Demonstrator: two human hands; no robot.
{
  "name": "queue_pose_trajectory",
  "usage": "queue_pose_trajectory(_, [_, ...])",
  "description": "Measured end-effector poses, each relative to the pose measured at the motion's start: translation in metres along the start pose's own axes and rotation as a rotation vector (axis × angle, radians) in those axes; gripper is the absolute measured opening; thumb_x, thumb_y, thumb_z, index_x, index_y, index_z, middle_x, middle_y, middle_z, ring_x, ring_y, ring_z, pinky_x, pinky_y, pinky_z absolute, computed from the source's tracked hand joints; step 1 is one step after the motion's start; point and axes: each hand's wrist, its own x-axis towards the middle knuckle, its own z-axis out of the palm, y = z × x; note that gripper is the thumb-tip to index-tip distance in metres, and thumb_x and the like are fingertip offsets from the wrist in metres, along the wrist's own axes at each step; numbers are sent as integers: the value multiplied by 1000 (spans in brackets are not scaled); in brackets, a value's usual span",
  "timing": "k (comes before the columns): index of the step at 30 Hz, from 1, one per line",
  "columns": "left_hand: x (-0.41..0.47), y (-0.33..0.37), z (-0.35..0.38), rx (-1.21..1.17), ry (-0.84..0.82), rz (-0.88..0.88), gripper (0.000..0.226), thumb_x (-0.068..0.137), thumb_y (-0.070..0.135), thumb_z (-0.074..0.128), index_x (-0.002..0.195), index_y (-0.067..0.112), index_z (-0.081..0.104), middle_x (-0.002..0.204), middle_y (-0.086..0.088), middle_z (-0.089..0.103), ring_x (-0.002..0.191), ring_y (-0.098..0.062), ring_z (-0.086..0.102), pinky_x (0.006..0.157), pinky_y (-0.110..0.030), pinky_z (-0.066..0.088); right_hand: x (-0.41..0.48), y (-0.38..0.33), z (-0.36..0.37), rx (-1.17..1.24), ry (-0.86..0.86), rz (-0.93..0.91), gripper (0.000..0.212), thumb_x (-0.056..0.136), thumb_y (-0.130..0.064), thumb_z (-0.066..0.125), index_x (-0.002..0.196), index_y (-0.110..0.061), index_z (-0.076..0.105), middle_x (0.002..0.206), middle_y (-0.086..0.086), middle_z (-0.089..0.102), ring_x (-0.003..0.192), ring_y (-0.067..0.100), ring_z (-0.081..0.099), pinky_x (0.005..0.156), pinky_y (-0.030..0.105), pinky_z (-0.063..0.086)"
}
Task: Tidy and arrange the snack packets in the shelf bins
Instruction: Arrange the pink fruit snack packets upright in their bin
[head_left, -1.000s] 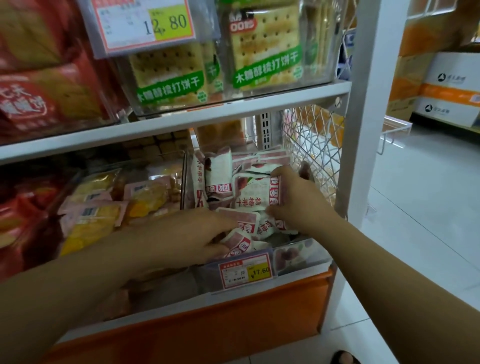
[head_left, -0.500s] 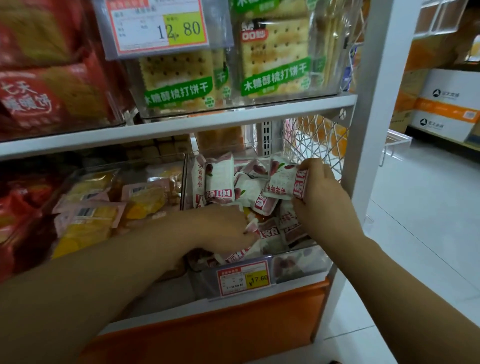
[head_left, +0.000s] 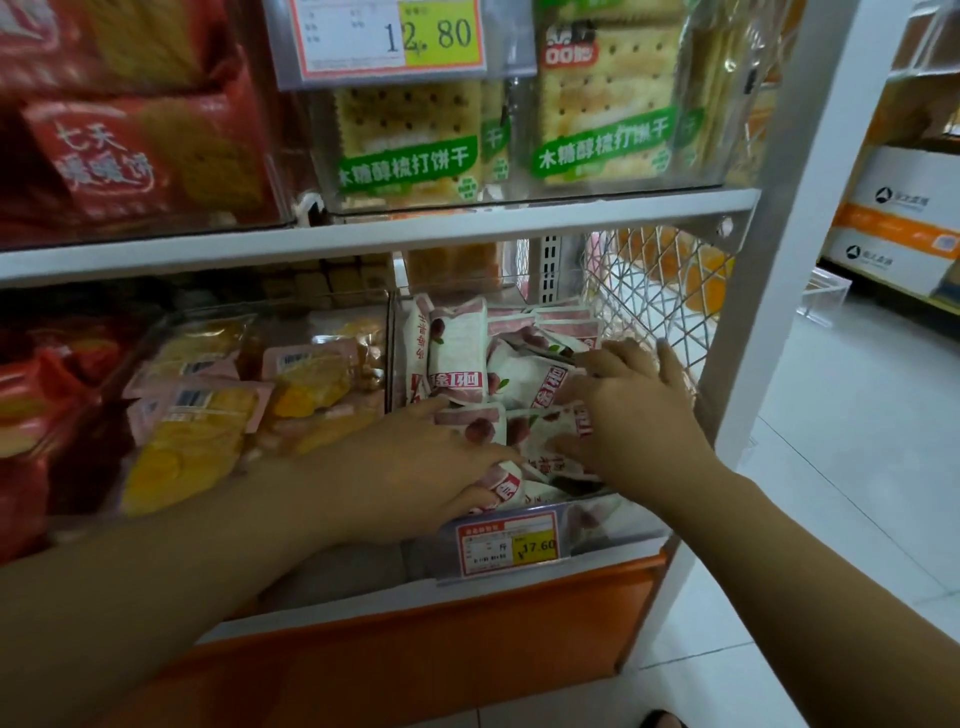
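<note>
Several white snack packets (head_left: 462, 358) with red labels and a plum picture fill a clear bin (head_left: 613, 525) on the lower shelf; those at the back left stand upright, while the ones in front lie jumbled. My left hand (head_left: 415, 467) reaches into the front of the bin, its fingers curled round a few packets (head_left: 506, 486). My right hand (head_left: 634, 415) sits over the right side of the pile, fingers spread, pinching one packet (head_left: 571, 415) between thumb and forefinger.
A neighbouring clear bin (head_left: 270, 312) on the left holds yellow snack packets (head_left: 192, 431). The upper shelf (head_left: 363, 239) carries cracker packs close overhead. A white wire mesh panel (head_left: 654, 291) and a shelf post (head_left: 769, 260) stand to the right. A price tag (head_left: 509, 543) hangs on the bin front.
My right hand has come down and to the left from the raised position, bringing its packet onto the pile. My left hand stays at the bin's front among the packets.
</note>
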Motion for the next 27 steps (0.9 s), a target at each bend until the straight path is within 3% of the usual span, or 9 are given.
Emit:
queue_pose_trajectory(2, [-5, -6, 4, 60, 144, 49, 42, 98, 46, 31, 133, 28, 46, 116, 6, 66, 106, -11, 61, 108, -36, 32, 15, -7, -4, 277, 10, -105, 32, 87, -31, 60, 119, -24, 60, 131, -2, 55, 121, 18, 47, 106, 38, 33])
queue_pose_trajectory(4, [-7, -11, 10, 62, 212, 45, 42, 95, 47, 31, 122, 27, 57, 105, 8, 70, 92, -9, 67, 98, -33, 44, 36, -18, -1, 424, -151, -231, 30, 89, -19, 58, 119, -18, 62, 122, 1, 62, 108, 16, 57, 93, 29, 44])
queue_pose_trajectory(8, [-9, -12, 24, -1, 287, 52, 41, 93, 47, 33, 117, 29, 61, 98, 7, 73, 84, -8, 68, 88, -27, 48, 72, -25, 17, 284, -431, -353, 39, 85, -14, 60, 124, -21, 56, 124, 2, 59, 111, 21, 54, 87, 24, 38])
queue_pose_trajectory(12, [-8, -15, 32, -34, 349, 79, 42, 93, 45, 32, 115, 27, 63, 90, 7, 73, 76, -10, 67, 81, -26, 49, 80, -11, 22, 61, -379, -364, 62, 77, -41, 69, 132, -29, 43, 129, 2, 54, 118, 24, 50, 102, 43, 39])
queue_pose_trajectory(15, [-5, -16, 34, -61, 382, 98, 41, 94, 43, 35, 116, 24, 62, 90, 4, 73, 73, -12, 67, 79, -27, 51, 79, -2, 23, 87, -459, -273, 79, 75, -50, 68, 142, -32, 29, 139, 1, 46, 126, 23, 45, 107, 47, 32])
queue_pose_trajectory(19, [-5, -16, 36, -89, 403, 90, 41, 93, 44, 34, 116, 24, 62, 89, 4, 73, 71, -13, 67, 77, -27, 50, 82, -3, 19, 301, -531, -204, 62, 78, -32, 71, 133, -21, 44, 132, 1, 51, 117, 20, 50, 100, 31, 37])
queue_pose_trajectory(22, [-4, -16, 35, -92, 408, 93, 41, 93, 44, 34, 116, 25, 63, 90, 6, 73, 74, -10, 67, 79, -25, 49, 86, -2, 18, 365, -533, -125, 66, 76, -31, 74, 133, -17, 45, 128, 2, 54, 114, 19, 53, 99, 34, 42])
queue_pose_trajectory(27, [-3, -14, 36, -104, 422, 95, 41, 94, 44, 32, 117, 27, 62, 91, 8, 73, 77, -8, 67, 79, -24, 47, 90, -7, 14, 496, -474, -59, 49, 85, -27, 66, 129, -13, 52, 127, 7, 55, 110, 23, 54, 88, 29, 44])
